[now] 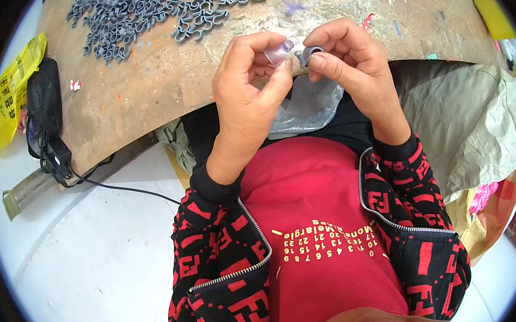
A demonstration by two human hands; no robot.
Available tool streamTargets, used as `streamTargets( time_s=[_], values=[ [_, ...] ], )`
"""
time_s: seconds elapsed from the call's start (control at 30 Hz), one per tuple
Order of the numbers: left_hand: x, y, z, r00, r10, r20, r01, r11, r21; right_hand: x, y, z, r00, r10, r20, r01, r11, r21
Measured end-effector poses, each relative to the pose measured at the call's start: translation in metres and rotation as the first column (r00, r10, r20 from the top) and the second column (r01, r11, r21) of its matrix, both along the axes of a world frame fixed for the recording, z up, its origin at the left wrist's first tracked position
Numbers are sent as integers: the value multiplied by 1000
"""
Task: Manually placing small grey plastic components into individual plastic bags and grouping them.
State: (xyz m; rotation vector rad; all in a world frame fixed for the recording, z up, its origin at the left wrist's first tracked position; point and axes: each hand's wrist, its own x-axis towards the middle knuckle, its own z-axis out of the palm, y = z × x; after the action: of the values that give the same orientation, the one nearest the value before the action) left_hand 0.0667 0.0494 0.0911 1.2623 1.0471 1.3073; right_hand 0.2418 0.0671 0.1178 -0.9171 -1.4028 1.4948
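In my left hand (242, 84), thumb and fingers pinch a clear, faintly purple plastic suction cup (277, 54) with a small knob on its upper end. My right hand (359, 64) grips a small grey plastic hook (309, 53) with a curved, ring-like part, its end pointing at the cup. Only a narrow gap separates the two pieces, just above the table's near edge. Some of each piece is covered by my fingers. Beyond my hands, a big heap of similar grey hooks (131, 20) spreads over the table's far left.
A worn wooden table (157, 87) curves around me. On it lies a clear purplish plastic piece (291, 5) and small scraps. A clear plastic bag (308, 106) rests at my lap. Left are a yellow bag (11, 97), a black mesh pouch (43, 104) and a cable (122, 192); right, a pale cloth (464, 116).
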Motion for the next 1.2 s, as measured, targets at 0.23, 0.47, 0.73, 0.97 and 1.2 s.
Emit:
streamTargets(
  time_s=[0.23,0.47,0.73,0.97,1.2],
  values=[
    [9,-4,-1,997,45,68,-46,999,9,-4,-3,0,996,-63,68,61,998,35],
    [5,-3,5,919,-138,370,212,963,-166,-5,1,-5,993,-114,5,114,993,11],
    [-3,1,-3,902,-29,431,201,911,-359,-7,-8,-4,991,81,-103,-91,991,-96],
    [1,1,3,874,-11,485,195,923,-330,-4,0,-8,995,-30,-98,23,997,-75],
    [-6,-1,7,907,-123,403,275,898,-344,5,3,6,999,52,12,-51,995,-81]
  ],
)
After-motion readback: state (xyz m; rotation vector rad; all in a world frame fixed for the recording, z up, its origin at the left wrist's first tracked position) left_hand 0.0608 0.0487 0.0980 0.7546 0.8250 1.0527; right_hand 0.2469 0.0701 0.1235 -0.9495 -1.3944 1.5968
